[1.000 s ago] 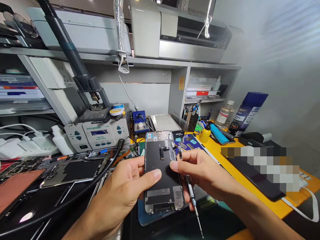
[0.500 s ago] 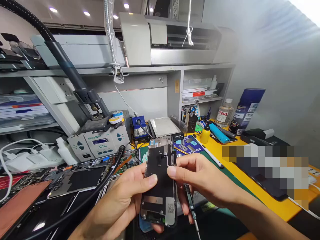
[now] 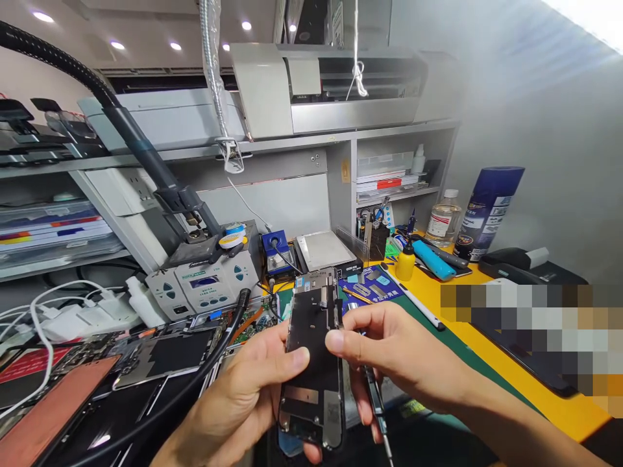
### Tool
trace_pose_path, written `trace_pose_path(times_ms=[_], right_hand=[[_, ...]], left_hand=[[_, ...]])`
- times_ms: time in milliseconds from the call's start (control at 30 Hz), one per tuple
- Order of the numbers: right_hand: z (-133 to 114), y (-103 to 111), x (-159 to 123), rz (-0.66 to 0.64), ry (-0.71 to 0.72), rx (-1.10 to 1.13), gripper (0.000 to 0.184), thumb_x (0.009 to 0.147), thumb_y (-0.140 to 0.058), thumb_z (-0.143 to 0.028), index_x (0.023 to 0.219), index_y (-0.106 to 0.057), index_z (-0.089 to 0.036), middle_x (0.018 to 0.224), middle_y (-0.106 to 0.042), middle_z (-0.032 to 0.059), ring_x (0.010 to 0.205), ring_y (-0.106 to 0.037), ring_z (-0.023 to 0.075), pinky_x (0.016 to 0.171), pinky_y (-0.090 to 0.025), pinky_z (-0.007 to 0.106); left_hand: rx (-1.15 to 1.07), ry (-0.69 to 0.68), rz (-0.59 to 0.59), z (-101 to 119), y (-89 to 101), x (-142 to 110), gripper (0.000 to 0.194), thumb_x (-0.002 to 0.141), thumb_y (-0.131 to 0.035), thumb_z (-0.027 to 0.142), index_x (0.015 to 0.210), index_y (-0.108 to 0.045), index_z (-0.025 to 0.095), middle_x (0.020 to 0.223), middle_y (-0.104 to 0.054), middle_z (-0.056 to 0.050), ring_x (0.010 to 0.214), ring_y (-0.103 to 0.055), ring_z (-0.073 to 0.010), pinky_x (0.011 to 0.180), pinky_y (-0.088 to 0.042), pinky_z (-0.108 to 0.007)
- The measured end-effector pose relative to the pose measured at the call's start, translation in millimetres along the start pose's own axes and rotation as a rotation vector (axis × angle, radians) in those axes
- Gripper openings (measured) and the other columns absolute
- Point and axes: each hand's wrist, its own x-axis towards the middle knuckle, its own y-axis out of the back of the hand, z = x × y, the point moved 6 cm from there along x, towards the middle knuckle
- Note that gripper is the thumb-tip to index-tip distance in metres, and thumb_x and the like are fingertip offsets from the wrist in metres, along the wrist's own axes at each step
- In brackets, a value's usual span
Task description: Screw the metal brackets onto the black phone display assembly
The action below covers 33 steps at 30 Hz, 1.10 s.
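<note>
A phone screen assembly (image 3: 314, 318) is held up in front of me, its black back with metal plates facing me. My left hand (image 3: 253, 383) is closed on its left edge, thumb on the back and fingers underneath. At the right edge, my right hand (image 3: 394, 344) pinches it between thumb and index finger. The lower fingers of that same hand also keep hold of a slim screwdriver (image 3: 376, 395), its shaft pointing down towards me. Something bluish shows under the assembly's lower left corner; I cannot make out what it is.
A grey rework station (image 3: 204, 285) stands at left, with a black hose (image 3: 233, 324) crossing loose phone parts. Behind are a soldering unit (image 3: 276, 253) and a flat metal plate (image 3: 324, 250). A yellow bottle (image 3: 405, 261), spray can (image 3: 487, 214) and white pen-like tool (image 3: 418, 305) lie rightward.
The view has shifted slightly, so the bench sits a little lower and further right. Both hands keep their grip, and the assembly's lower end is tilted slightly differently.
</note>
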Motion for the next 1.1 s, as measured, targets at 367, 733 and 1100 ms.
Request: trace_pose_path(times_ms=[367,733,1100], right_hand=[[0,-3,-2,-0.008,-0.010,0.023,0.030,0.080,-0.078,-0.041,0.072,-0.062,-0.017,0.051,-0.064,-0.0025,0.036,-0.058,0.0105,0.036,-0.046,0.016],[1,8,3,0.058,0.004,0.003,0.037,0.080,-0.077,-0.049,0.075,-0.062,-0.015,0.047,-0.063,0.0007,0.041,-0.061,0.0132,0.034,-0.043,0.014],[-2,12,2,0.116,0.010,-0.040,0.035,0.080,-0.078,-0.043,0.068,-0.059,-0.017,0.043,-0.061,-0.0019,0.037,-0.059,0.0122,0.035,-0.049,0.018]], left_hand=[[-0.024,0.006,-0.044,0,-5.8,-3,0.055,0.096,-0.046,0.021,0.150,-0.036,0.024,0.101,-0.075,-0.018,0.074,-0.078,-0.0286,0.050,-0.061,-0.029],[0.020,-0.072,0.080,8,-8.2,-2,0.047,0.092,-0.059,0.026,0.138,-0.053,0.020,0.098,-0.075,-0.014,0.069,-0.073,-0.0220,0.051,-0.059,-0.028],[0.093,-0.156,0.249,10,-4.3,-6,0.048,0.082,-0.074,0.029,0.128,-0.064,0.021,0.099,-0.077,-0.011,0.067,-0.073,-0.0256,0.045,-0.060,-0.031]])
